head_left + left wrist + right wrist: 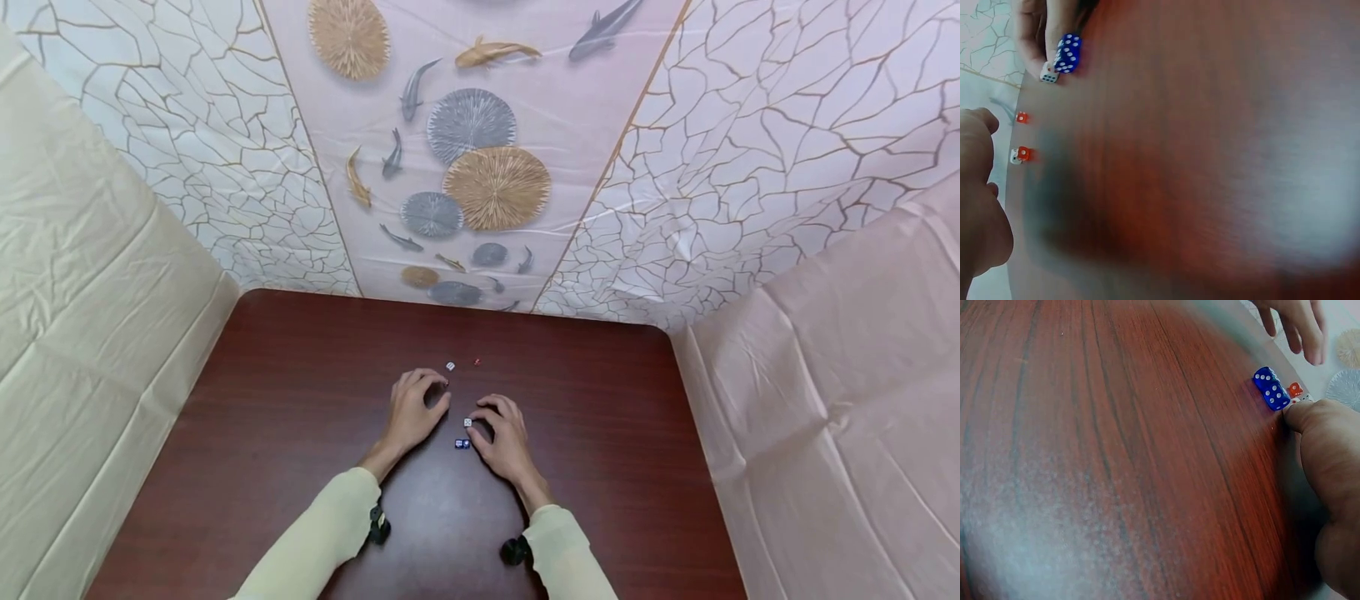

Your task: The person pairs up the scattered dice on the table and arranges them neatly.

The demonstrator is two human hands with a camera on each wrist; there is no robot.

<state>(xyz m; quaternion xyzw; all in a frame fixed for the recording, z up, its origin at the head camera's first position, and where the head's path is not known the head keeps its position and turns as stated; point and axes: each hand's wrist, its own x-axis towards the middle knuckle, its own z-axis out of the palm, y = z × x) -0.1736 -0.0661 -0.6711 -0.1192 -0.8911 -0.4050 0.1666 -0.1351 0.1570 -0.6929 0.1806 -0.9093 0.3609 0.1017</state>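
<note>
Patterned cloth (472,133), printed with fish and round leaf shapes, forms the backdrop, with plain pale fabric (840,392) at either side of a dark red-brown wooden worktop (300,350). Two hands in pale sleeves (315,537) reach over its middle. Right hand (506,437): the grip is narrowed, thumb and index finger pinching a white die (467,422). Just nearer the person, two blue dice (462,444) lie side by side. Left hand (412,408): the grip is relaxed, fingers gently bent and thumb apart from the index finger, with no die seen held; a red die (447,383) lies at the index fingertip, though whether they touch cannot be told. Farther off, a second white die (450,366) and, to its right, a second red die (477,362) rest apart on the worktop.
</note>
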